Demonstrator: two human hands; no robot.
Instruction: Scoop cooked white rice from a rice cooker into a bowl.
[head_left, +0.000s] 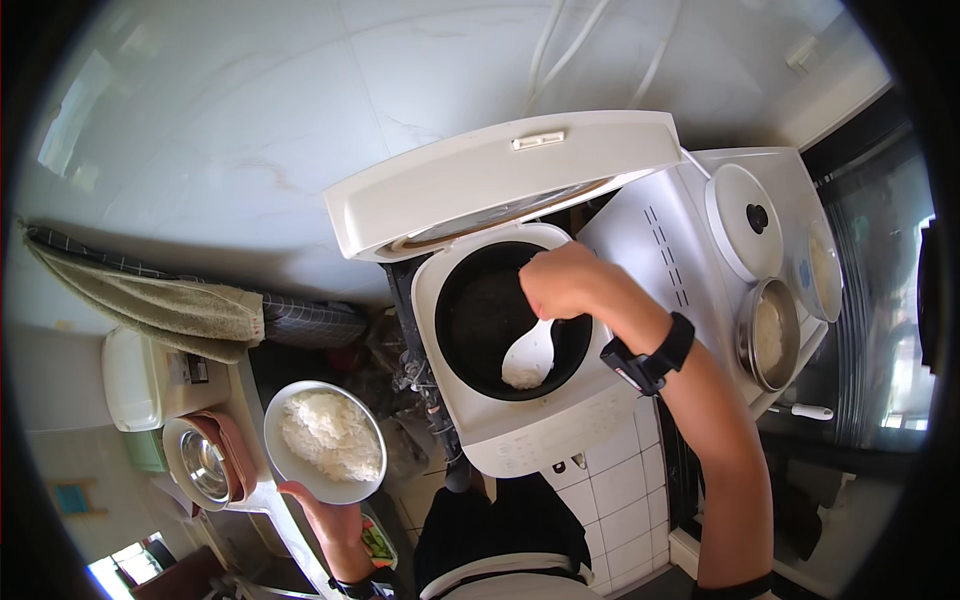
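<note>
My right hand (559, 279) grips a white rice paddle (534, 346) with a little cooked rice (523, 376) on its tip. The paddle dips into the dark inner pot (480, 300) of a white rice cooker (517, 435). Its hinged lid (502, 176) stands raised at the back. To the left, my left hand (330, 517) supports a white bowl (274, 431) from its near rim, thumb along the edge. Cooked white rice (330, 435) is heaped in that bowl. Part of the pot's inside is hidden behind my right hand.
Right of the cooker, a white surface (637, 225) holds a white pot lid (731, 217), a metal bowl (787, 352) and a patterned bowl (806, 277), both with pale food. Towels (172, 300) hang on the left wall above pink basins (236, 457) and a lidded bin (135, 379).
</note>
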